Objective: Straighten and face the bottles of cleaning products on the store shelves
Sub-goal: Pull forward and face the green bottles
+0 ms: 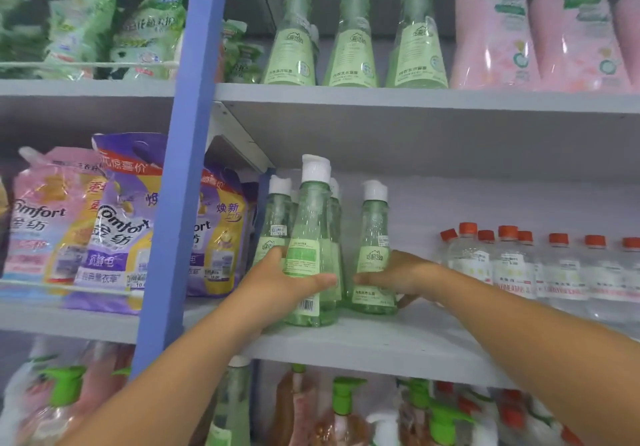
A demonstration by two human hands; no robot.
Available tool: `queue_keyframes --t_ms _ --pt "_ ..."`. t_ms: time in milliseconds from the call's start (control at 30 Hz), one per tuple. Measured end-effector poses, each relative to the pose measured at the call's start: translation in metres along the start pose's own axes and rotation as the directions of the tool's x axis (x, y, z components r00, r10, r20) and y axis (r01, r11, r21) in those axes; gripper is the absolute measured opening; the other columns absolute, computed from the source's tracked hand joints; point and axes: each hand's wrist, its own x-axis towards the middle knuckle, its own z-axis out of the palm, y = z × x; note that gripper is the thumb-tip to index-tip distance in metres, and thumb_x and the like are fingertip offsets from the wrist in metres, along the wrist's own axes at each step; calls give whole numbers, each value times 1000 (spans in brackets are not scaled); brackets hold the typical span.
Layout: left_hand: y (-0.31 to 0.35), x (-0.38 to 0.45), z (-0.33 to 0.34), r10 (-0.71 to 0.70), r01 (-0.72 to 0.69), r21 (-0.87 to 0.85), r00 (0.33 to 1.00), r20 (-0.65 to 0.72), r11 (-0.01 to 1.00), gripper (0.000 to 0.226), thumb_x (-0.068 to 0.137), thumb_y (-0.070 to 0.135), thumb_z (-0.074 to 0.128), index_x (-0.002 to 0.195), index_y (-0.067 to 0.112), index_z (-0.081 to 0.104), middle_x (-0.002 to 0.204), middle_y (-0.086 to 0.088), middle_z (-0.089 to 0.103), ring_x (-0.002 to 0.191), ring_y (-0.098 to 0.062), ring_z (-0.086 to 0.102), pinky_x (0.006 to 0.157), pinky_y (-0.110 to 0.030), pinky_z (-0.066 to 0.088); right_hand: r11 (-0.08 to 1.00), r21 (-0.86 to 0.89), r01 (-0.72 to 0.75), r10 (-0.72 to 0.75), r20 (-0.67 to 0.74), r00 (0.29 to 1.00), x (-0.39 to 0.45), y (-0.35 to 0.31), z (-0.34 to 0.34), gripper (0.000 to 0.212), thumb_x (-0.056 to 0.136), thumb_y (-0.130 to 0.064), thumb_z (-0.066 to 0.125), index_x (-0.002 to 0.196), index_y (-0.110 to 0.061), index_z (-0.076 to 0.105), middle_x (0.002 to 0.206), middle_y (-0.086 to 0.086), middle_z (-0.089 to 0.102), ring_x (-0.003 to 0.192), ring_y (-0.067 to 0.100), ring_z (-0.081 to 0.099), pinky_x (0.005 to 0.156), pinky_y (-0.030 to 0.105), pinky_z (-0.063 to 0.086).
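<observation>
Fingers of the left hand (277,281) wrap the lower body of the front green bottle (311,258), thumb across its label; closed on it. Right hand (398,277) cups the neighbouring green bottle (374,255) low on its side, fingers partly hidden behind, curled rather than spread. Both bottles stand at the front of the middle shelf (381,345), more of the same crowded just behind.

Handling, judged: liquid-filled clear plastic, moderately heavy, smooth and likely slippery (barcode side faces out on the front one, so it wants turning). Wide base is the steadier hold; the narrow neck under the white cap (315,168) would tip it.
</observation>
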Motion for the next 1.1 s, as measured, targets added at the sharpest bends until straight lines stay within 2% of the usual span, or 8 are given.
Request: queue_keyframes --t_ms 133,267,400,533,633,800,967,1100 --pt "-7 0 -18 -39 42 38 997 -74 998 119 49 82 79 150 32 43 138 11 62 121 -18 61 105 -43 51 998 49 31 -29 -32 999 2 7 4 49 87 -57 73 126 -29 61 119 -2 71 109 22 67 87 46 62" --pt "-15 3 -26 -56 56 -5 987 -153 998 60 69 61 86 118 37 61 112 15 68 94 -5 65 80 -30 54 994 81 70 -65 -55 996 3 12 10 45 89 -59 69 125 -33 62 117 -5 72 106 20 69 86 45 62" --pt "-19 4 -30 -47 48 -2 957 -285 999 52 79 45 81 120 31 54 97 19 63 83 -3 62 62 -24 45 994 83 76 -70 -73 995 6 14 11 44 89 -59 69 125 -33 63 115 -6 72 104 18 69 85 43 63" --pt "-20 4 -27 -84 118 94 950 -302 989 95 80 60 71 158 27 28 154 -2 46 137 -31 49 107 -49 47 992 86 93 -87 -78 993 10 17 12 44 91 -59 67 127 -33 63 113 -8 73 102 15 69 79 35 61" --pt "-16 5 -27 -84 160 240 951 -298 957 125 68 76 77 162 23 15 166 -7 23 151 -33 30 115 -54 38 991 97 91 -83 -81 993 11 17 13 45 91 -60 66 127 -33 62 113 -8 73 101 14 69 75 32 59" --pt "-19 2 -30 -97 120 66 957 -274 991 98 77 51 78 157 27 27 153 0 47 131 -30 54 107 -50 49 993 92 73 -66 -76 995 7 16 14 42 92 -59 65 125 -33 62 113 -7 73 102 18 70 86 42 62" --pt "-20 -1 -28 -100 121 60 957 -273 991 114 62 70 85 150 24 30 153 -2 43 138 -32 46 111 -54 44 995 87 57 -49 -89 995 1 14 14 33 92 -57 66 117 -37 61 113 -7 72 100 17 69 86 41 62" --pt "-23 0 -30 -104 117 28 949 -297 993 77 74 50 84 136 30 43 121 7 63 105 -21 63 84 -37 50 993 107 48 -40 -76 996 -2 14 13 25 90 -51 73 107 -38 60 115 -6 71 102 17 68 89 41 60"
